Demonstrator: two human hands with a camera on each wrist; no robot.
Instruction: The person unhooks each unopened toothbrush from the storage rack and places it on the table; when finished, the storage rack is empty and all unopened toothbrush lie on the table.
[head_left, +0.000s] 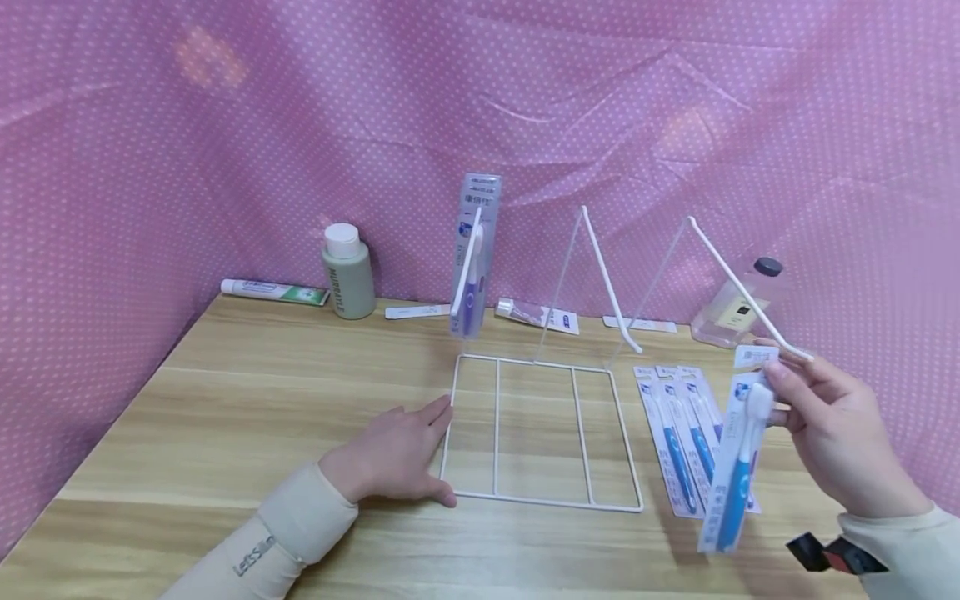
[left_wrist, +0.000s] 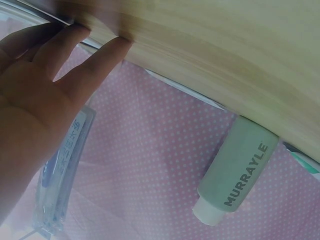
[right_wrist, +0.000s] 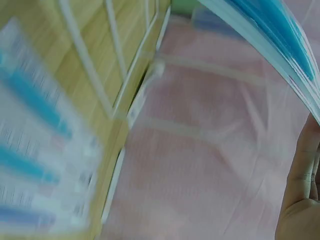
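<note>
Pink dotted cloth hangs behind and beside the light wooden table point(head_left: 247, 400), and we take the white wire display rack point(head_left: 540, 433) standing on it as our landmark. Our left hand point(head_left: 401, 454) lies flat on the table with fingers straight and spread, their tips touching the rack's left edge. Our right hand point(head_left: 832, 433) hovers to the right of the rack, pinching a blue toothbrush in a clear blister pack point(head_left: 735, 467) near its top, just under the tip of the rack's right hook point(head_left: 746, 292). On the rack's left hook hangs a purple toothbrush pack point(head_left: 472, 250). A fanned row of blue toothbrush packs point(head_left: 678, 433) lies on the table just right of the rack. Behind the rack to the left stands a grey-green bottle with a white cap point(head_left: 347, 271); behind to the right a clear bottle with a dark cap point(head_left: 738, 304) is partly hidden by the hook. We cannot tell either bottle's contents. Our right wrist view is blurred.
</note>
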